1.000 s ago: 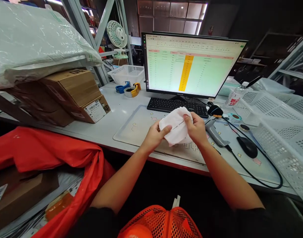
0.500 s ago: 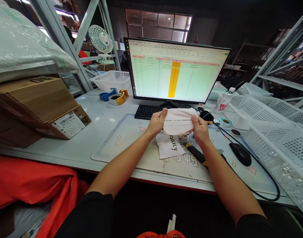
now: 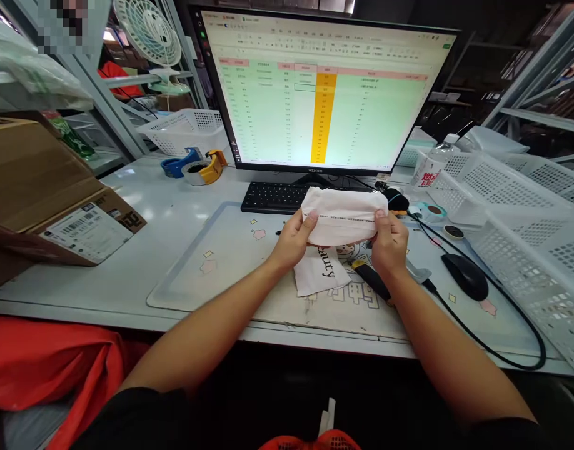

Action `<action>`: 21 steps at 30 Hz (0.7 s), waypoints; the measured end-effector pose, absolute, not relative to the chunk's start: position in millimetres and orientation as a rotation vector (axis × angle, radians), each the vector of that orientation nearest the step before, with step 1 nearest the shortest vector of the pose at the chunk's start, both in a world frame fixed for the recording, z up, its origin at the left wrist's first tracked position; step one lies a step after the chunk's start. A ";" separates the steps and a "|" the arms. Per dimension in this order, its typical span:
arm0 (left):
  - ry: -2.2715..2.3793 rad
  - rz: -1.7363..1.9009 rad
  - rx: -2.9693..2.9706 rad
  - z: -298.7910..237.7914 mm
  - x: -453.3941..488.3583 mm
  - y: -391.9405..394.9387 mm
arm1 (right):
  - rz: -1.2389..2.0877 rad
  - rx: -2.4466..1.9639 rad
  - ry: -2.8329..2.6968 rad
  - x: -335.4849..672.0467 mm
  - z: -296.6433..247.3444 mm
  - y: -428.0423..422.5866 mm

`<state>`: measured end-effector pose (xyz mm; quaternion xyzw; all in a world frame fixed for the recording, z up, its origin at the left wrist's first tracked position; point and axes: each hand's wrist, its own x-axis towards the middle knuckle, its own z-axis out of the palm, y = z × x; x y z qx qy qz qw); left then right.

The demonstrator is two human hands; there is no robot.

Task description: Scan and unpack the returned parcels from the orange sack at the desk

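Both my hands hold a white soft parcel bag (image 3: 344,215) stretched between them above the desk mat (image 3: 212,262). My left hand (image 3: 291,240) pinches its left end and my right hand (image 3: 389,242) grips its right end. A line of small print runs across the bag. Its lower flap, with black lettering, hangs down onto the mat. A handheld barcode scanner (image 3: 376,284) lies on the mat just under my right hand. The black keyboard (image 3: 277,197) and the monitor (image 3: 324,94) with a green spreadsheet stand right behind the bag.
A black mouse (image 3: 465,276) with its cable lies right of the scanner. White plastic baskets (image 3: 526,212) line the right side; another basket (image 3: 184,128) and tape dispensers (image 3: 197,167) sit back left. A cardboard box (image 3: 43,194) lies at left, a red bag (image 3: 47,369) below it.
The crumpled bag was unfolded and pulled out flat between both hands, its flap dropping onto the mat. The view moved closer to the monitor and to the left.
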<state>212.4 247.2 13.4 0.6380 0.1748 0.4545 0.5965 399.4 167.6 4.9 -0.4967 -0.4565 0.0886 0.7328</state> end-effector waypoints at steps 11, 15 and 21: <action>0.562 1.211 1.505 15.3 218.5 218.9 | 0.165 -1.169 -1.027 379.2 10.0 154.6; 0.513 1.261 1.367 12.9 220.2 214.9 | 0.206 -1.087 -0.860 373.9 3.1 158.2; 0.523 1.366 1.369 15.4 218.7 207.7 | 0.208 -0.982 -0.813 366.1 1.0 160.2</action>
